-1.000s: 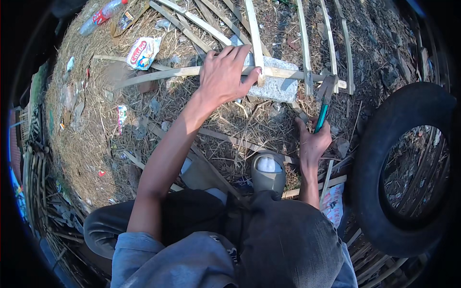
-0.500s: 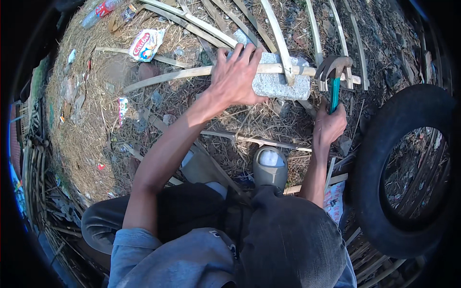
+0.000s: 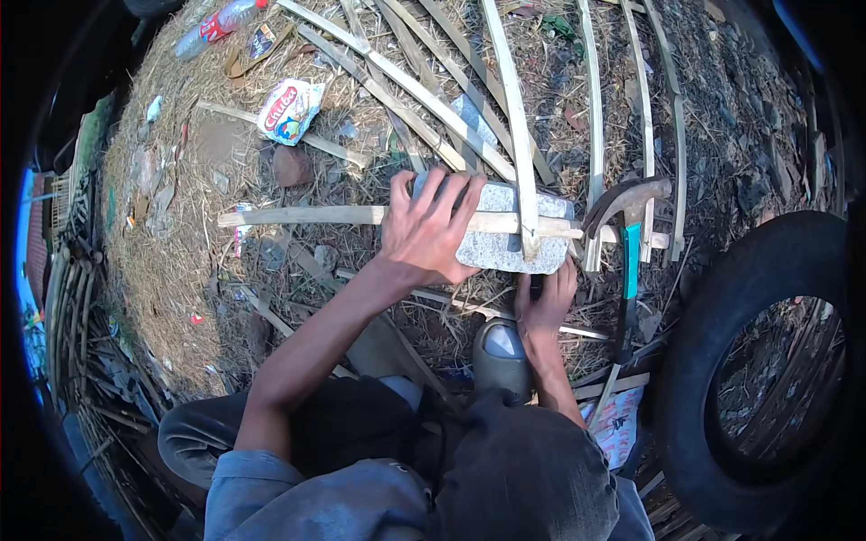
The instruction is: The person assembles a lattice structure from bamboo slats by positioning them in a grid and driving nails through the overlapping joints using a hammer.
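A long bamboo strip (image 3: 311, 215) lies crosswise over a pale grey stone block (image 3: 505, 257). My left hand (image 3: 424, 230) is closed over this strip and the block's left end, its thumb at the near side. An upright strip (image 3: 514, 117) crosses the long one on top of the block. Below the block's near right edge, my right hand (image 3: 546, 311) has its fingers curled against the stone; the fingertips are partly hidden. A claw hammer (image 3: 631, 252) with a teal and black handle lies to the right, its head by the long strip's right part, out of both hands.
More strips (image 3: 647, 135) stretch away at the far side and right. A black tyre (image 3: 690, 397) lies at the right. On the straw-littered ground are a wrapper (image 3: 289, 110), a plastic bottle (image 3: 216, 27) and a brownish stone (image 3: 292, 166). My sandalled foot (image 3: 502, 361) is close below the block.
My right hand has let go of the hammer and moved left to the block's near edge. The hammer now lies beside the strips. My left hand keeps its hold; the view has shifted.
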{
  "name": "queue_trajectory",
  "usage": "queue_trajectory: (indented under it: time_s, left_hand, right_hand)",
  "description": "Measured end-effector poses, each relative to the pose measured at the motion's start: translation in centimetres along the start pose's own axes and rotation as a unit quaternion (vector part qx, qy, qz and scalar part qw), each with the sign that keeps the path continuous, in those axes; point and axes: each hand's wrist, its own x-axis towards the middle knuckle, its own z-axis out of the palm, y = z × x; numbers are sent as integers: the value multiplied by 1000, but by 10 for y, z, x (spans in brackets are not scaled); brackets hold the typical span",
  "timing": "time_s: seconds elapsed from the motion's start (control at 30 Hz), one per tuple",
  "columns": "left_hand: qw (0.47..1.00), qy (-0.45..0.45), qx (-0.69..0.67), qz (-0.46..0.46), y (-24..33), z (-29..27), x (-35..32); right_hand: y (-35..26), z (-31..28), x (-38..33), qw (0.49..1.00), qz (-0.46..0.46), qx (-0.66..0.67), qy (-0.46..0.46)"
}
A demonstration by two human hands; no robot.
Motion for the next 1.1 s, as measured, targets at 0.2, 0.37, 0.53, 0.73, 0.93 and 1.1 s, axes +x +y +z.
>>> queue_trajectory:
  time_s: [0.2,0.37,0.53,0.73,0.93,1.1]
  left_hand:
    - [997,52,16,-56,-9,-20,7]
    - [997,48,13,-51,-1,-33,11]
    - [998,46,17,-48,-4,-37,5]
    - [997,51,-4,-60,-3,-34,10]
    - [993,90,-22,-75,-4,-24,14]
    - [996,48,-13,-80,-10,-5,12]
  right_hand:
    - [-14,15,35,997,1,-71,-15]
    - [-34,40,77,995,-62,-70,-39]
    - [-33,52,115,995,-76,-35,-45]
    - [30,40,194,996,-78,-3,-32]
    - [46,20,222,974,-19,-161,158]
    - [35,-1,104,987,95,-22,-128]
